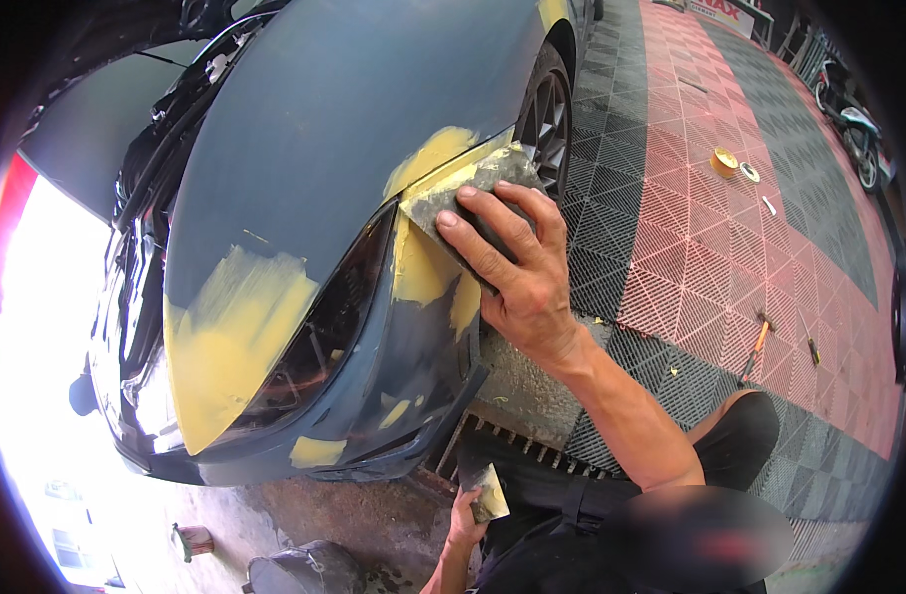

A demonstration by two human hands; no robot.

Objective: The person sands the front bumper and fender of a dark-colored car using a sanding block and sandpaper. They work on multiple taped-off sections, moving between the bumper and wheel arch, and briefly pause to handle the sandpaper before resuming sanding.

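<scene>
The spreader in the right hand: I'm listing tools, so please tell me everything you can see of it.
The spreader is a broad, flat, straight-edged sheet, dark grey and dull; whether rubber, plastic or metal, I cannot tell. Pale yellow paste streaks its upper edge and blotches its face. It is held aslant, seemingly against the front corner of the car, near the upper end of the headlight. The right hand grips it, covering part of its upward face.
</scene>
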